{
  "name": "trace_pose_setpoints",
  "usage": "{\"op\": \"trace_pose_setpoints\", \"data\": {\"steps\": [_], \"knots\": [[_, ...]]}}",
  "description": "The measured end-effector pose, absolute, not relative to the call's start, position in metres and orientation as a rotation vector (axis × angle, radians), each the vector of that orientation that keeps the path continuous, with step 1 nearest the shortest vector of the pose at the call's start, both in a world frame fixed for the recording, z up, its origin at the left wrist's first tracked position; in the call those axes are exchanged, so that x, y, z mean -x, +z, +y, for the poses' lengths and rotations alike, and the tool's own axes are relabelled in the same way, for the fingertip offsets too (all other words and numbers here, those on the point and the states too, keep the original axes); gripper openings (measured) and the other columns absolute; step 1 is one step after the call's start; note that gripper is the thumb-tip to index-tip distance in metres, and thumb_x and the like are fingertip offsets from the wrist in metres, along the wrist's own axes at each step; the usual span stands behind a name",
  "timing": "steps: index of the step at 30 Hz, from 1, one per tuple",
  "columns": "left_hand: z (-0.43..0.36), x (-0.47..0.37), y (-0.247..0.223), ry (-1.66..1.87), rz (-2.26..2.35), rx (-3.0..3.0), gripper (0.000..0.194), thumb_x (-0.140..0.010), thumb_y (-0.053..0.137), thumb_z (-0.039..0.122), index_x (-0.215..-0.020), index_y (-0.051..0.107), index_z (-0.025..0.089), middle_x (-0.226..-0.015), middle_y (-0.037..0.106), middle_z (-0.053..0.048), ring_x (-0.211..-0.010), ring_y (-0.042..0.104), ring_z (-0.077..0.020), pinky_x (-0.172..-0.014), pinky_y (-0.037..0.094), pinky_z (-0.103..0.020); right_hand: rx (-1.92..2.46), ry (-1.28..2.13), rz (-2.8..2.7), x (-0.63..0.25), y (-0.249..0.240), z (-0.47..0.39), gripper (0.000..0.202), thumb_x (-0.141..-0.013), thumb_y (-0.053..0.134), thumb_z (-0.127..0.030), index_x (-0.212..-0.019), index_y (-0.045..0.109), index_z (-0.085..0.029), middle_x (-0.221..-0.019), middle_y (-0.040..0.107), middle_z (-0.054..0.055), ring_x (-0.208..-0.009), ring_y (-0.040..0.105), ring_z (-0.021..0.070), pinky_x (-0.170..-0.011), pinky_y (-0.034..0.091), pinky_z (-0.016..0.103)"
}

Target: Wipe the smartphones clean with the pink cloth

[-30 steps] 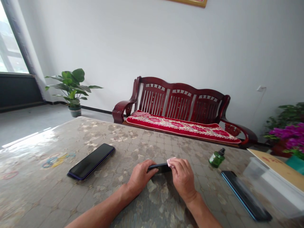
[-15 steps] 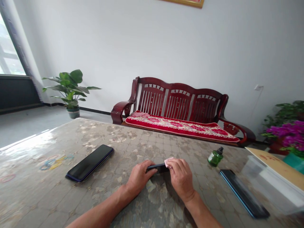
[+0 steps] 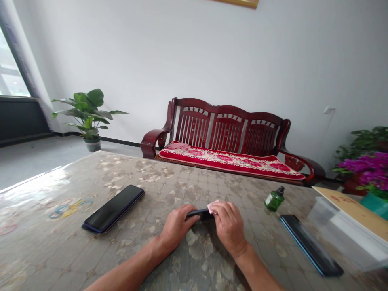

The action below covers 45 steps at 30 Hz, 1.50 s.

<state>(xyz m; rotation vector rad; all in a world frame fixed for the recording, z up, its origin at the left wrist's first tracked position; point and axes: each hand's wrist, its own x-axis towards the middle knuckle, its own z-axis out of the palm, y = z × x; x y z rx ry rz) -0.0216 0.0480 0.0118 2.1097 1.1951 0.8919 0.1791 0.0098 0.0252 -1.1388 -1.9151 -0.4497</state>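
Observation:
A dark phone (image 3: 203, 214) is held just above the table, tilted so that mostly its edge shows. My left hand (image 3: 177, 225) is closed on its left end, thumb on the near side. Pinched in my right hand (image 3: 229, 227) is a pale pink cloth (image 3: 212, 206), pressed against the phone's right end. The fingertips of the right hand are partly hidden behind the cloth. To the left lies a second phone (image 3: 114, 208), screen up, with a dark blue edge. A third phone (image 3: 311, 244) with a light blue edge rests at the right.
A green bottle (image 3: 274, 199) with a black cap stands behind the right phone. At the right edge is a clear plastic box (image 3: 336, 230) with a tan card (image 3: 354, 208) on top. Colourful rubber bands (image 3: 68, 208) lie at left. Beyond the table is a wooden bench (image 3: 224, 125).
My right hand and the pink cloth have shifted very slightly left along the phone's edge. My left hand keeps its grip. The whole view has moved slightly.

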Motion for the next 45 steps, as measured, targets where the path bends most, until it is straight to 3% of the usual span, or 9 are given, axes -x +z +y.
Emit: {"op": "trace_pose_setpoints", "data": {"steps": [23, 34, 45], "knots": [[0.051, 0.022, 0.01, 0.906, 1.21, -2.086, 0.012, -0.086, 0.057, 0.028, -0.086, 0.068, 0.023, -0.082, 0.07, 0.0, -0.08, 0.065, -0.0183, -0.07, 0.043, -0.023, 1.154, -0.452, -1.852, -0.189, 0.026, 0.012, 0.018, -0.096, 0.049, -0.013, -0.097, 0.064, -0.023, -0.094, 0.07, 0.004, -0.088, 0.062, 0.0177, -0.081, 0.046, 0.034], [0.048, 0.021, 0.008, 0.942, 1.161, -2.092, 0.015, -0.088, 0.056, 0.031, -0.087, 0.069, 0.023, -0.084, 0.07, 0.0, -0.08, 0.065, -0.0181, -0.072, 0.044, -0.024, 1.089, -0.313, -1.952, -0.154, 0.023, 0.007, 0.019, -0.098, 0.046, -0.014, -0.098, 0.063, -0.023, -0.097, 0.069, 0.004, -0.093, 0.06, 0.0175, -0.083, 0.046, 0.034], [0.051, 0.024, 0.012, 0.875, 1.245, -2.113, 0.013, -0.087, 0.059, 0.028, -0.089, 0.07, 0.022, -0.084, 0.071, 0.0, -0.081, 0.067, -0.0192, -0.071, 0.044, -0.024, 1.293, -0.495, -1.751, -0.213, 0.014, 0.023, 0.016, -0.097, 0.049, -0.021, -0.093, 0.065, -0.022, -0.088, 0.069, 0.005, -0.085, 0.06, 0.0196, -0.08, 0.044, 0.034]]}}
